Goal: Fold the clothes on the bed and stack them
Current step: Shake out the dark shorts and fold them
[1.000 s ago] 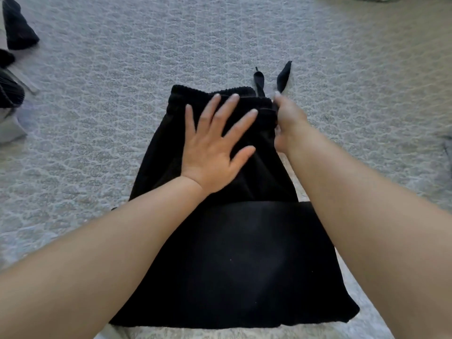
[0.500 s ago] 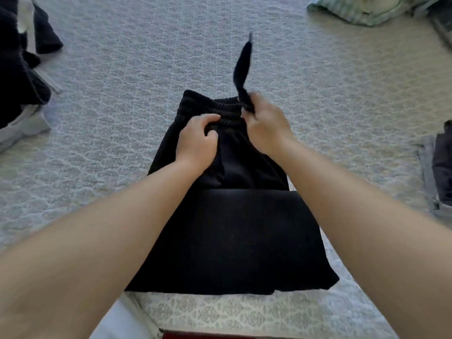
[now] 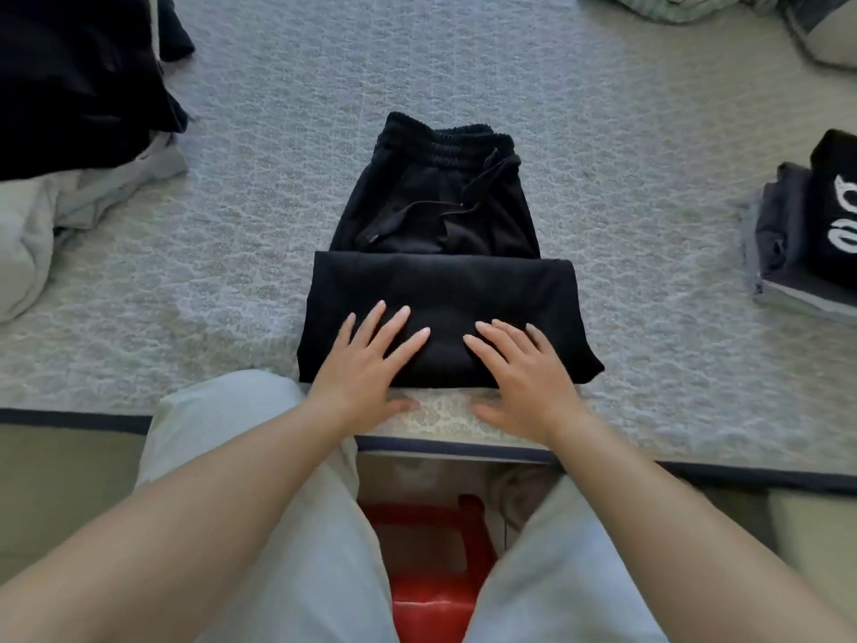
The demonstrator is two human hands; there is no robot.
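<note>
From the head camera, a pair of black pants (image 3: 440, 252) lies partly folded in the middle of the bed (image 3: 649, 225), whose patterned grey cover reaches to a dark-trimmed edge near the person. The leg end is doubled up into a thick band nearest the person, and the elastic waistband lies at the far end with the drawstring (image 3: 431, 208) trailing loosely across the front of the fabric. The left hand (image 3: 366, 364) lies flat on the near band, fingers straight and spread, its grip released, the thumb on the bed cover just off the near fold. The right hand (image 3: 519, 368) lies beside it in the same way, fingers straight on the black fabric, grip released, thumb on the cover. The two hands are near each other but apart. At far left sits an unfolded heap of dark and pale clothes (image 3: 69, 132). At the right edge stands a folded stack (image 3: 807, 234), its top piece black with white lettering. Below, the person's pale trousers (image 3: 287, 526) frame a red stool (image 3: 431, 563).
</note>
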